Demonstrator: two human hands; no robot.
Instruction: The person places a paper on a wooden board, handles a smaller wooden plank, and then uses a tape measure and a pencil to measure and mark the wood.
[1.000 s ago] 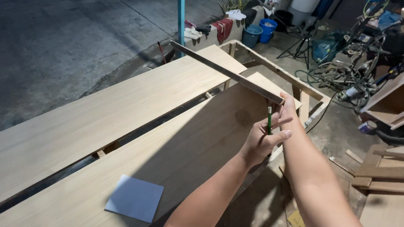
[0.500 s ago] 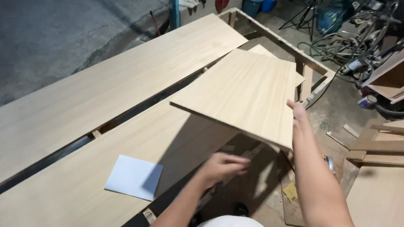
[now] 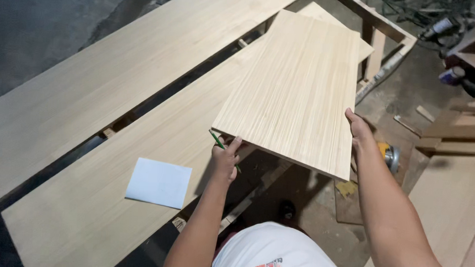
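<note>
I hold a pale rectangular wooden board (image 3: 296, 90) up over the work frame, its face tilted toward me. My left hand (image 3: 225, 160) grips its near left corner and also pinches a green pencil (image 3: 218, 143) against the underside. My right hand (image 3: 359, 132) grips the board's right edge near the lower corner. Below the board lie two long pale planks (image 3: 117, 159) side by side, with a dark gap between them.
A pale blue square sheet (image 3: 159, 182) lies on the nearer plank. A wooden frame (image 3: 381, 35) stands at the far end. On the floor at right are a yellow-and-silver round tool (image 3: 389, 155), wood offcuts (image 3: 454, 134) and tangled cables (image 3: 417, 10).
The board has swung from edge-on to flat and facing me. My left hand dropped away, then came back up to grip the board's near left corner with the pencil.
</note>
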